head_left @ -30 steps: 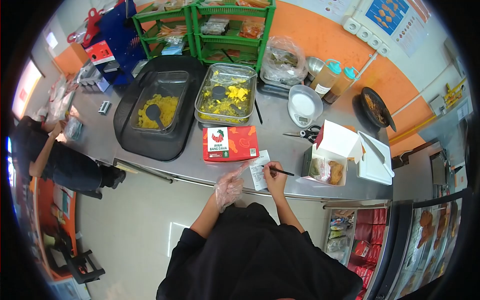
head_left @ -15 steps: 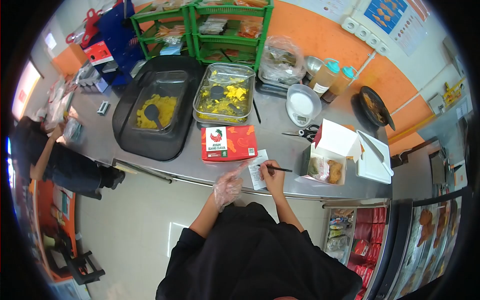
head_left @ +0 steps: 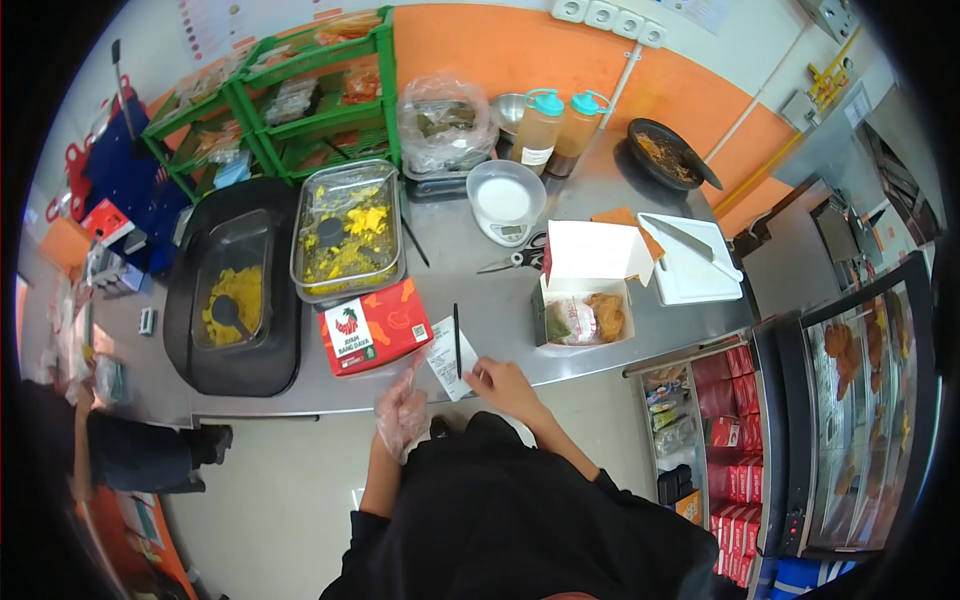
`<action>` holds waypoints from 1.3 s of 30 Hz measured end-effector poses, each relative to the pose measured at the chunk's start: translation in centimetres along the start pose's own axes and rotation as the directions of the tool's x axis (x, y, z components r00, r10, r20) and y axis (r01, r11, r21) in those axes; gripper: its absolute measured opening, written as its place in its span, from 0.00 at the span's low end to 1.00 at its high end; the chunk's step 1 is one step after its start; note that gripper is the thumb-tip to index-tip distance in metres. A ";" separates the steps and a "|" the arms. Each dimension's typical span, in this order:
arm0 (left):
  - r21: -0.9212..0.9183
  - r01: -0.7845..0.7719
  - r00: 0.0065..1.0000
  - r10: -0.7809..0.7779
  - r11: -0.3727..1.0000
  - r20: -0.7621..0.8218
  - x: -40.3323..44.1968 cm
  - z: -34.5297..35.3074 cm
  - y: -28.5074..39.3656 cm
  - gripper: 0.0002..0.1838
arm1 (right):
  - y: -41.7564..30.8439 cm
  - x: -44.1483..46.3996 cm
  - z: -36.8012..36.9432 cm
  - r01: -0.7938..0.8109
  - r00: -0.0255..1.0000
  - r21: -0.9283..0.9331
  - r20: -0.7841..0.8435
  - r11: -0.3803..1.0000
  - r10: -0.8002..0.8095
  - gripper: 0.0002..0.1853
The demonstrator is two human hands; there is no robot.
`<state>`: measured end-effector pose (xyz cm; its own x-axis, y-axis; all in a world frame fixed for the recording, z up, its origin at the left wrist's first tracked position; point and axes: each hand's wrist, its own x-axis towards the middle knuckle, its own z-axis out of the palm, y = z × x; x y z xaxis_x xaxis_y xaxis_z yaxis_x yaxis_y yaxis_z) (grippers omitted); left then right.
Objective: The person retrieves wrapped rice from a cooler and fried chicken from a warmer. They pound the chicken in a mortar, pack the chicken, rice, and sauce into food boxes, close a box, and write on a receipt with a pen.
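A printed paper receipt (head_left: 449, 372) lies at the counter's front edge, with a dark pen (head_left: 458, 335) resting lengthwise on it. My right hand (head_left: 507, 388) is bare; its loosely bent fingertips are beside the pen's lower end, apparently not gripping it. Clear plastic covers my left hand (head_left: 402, 412), whose forefinger stretches toward the receipt's left edge while the other fingers bend loosely. Whether that fingertip touches the paper is unclear. Just beyond is a closed red food box (head_left: 376, 328). To the right, an open box (head_left: 590, 300) contains fried chicken (head_left: 606, 317) and a wrapped item.
Two trays of yellow food (head_left: 345, 230) stand left. Behind are a kitchen scale (head_left: 507, 205), scissors (head_left: 520, 258) and sauce bottles (head_left: 540, 130). A knife (head_left: 690, 245) lies on a white cutting board (head_left: 700, 280). Another person (head_left: 130, 450) stands at far left.
My right hand has moved off the pen, which now lies on the receipt instead of between its fingers. The camera view has shifted right, and my left hand has drawn back slightly.
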<state>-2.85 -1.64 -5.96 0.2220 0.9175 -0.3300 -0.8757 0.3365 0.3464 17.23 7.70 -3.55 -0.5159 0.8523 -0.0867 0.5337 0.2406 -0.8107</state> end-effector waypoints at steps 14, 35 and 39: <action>0.805 -0.424 0.863 0.084 -0.415 0.498 12.6 20.0 -7.3 0.30 | 7.3 -9.7 -17.9 -0.308 0.942 0.180 -0.083 0.934 0.326 0.12; 0.459 -0.096 0.987 -0.145 -0.883 -0.074 26.4 27.4 -15.3 0.31 | 23.0 -10.2 -38.1 -0.255 0.955 0.035 -0.146 0.966 0.257 0.12; 0.386 -0.136 0.973 -0.197 -0.912 -0.123 26.9 26.5 -15.3 0.30 | 23.4 -11.1 -37.8 -0.268 0.950 0.042 -0.155 0.962 0.271 0.12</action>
<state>27.91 23.55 3.18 0.3358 0.8000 -0.4972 0.9344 -0.3498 0.0681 60.73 21.41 0.32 -0.2415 0.9468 -0.2129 0.6237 -0.0166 -0.7815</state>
